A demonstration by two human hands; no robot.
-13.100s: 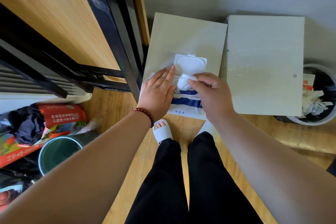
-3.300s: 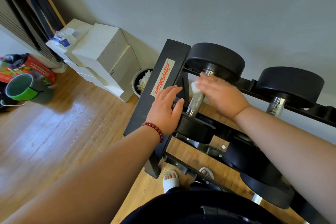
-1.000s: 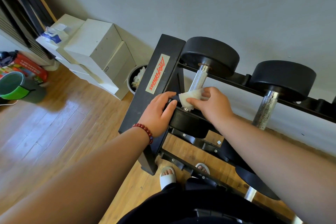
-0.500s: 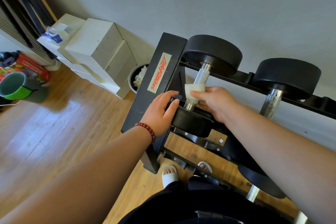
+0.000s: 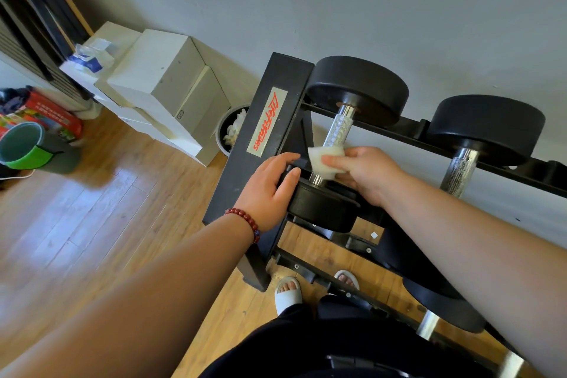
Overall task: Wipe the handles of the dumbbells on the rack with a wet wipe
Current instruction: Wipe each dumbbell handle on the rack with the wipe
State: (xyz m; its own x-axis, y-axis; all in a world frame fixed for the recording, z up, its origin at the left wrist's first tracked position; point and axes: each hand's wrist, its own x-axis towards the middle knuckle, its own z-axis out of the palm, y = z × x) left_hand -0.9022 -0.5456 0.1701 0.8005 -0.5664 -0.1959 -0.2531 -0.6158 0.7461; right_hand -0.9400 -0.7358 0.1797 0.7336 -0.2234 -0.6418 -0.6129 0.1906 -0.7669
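Observation:
A black dumbbell rack [image 5: 260, 144] with a red-lettered label stands against the grey wall. Its leftmost dumbbell has a knurled chrome handle [image 5: 337, 129] between black heads. My right hand [image 5: 365, 175] grips a folded white wet wipe [image 5: 325, 159] wrapped around the lower end of that handle. My left hand [image 5: 270, 190] rests with curved fingers on the rack's end plate and the near dumbbell head [image 5: 322, 209]. A second dumbbell handle [image 5: 458, 172] lies to the right, untouched.
White boxes [image 5: 159, 83] are stacked by the wall at left, with a wet-wipe pack [image 5: 89, 58] on the far one. A bin with crumpled paper [image 5: 233, 129] stands between boxes and rack. A green bucket [image 5: 21, 147] sits on the wooden floor. Lower rack dumbbells [image 5: 441, 307] are near my feet.
My right hand has slid the wipe a little down the handle toward the near head since half a second ago. My left hand has stayed on the rack end.

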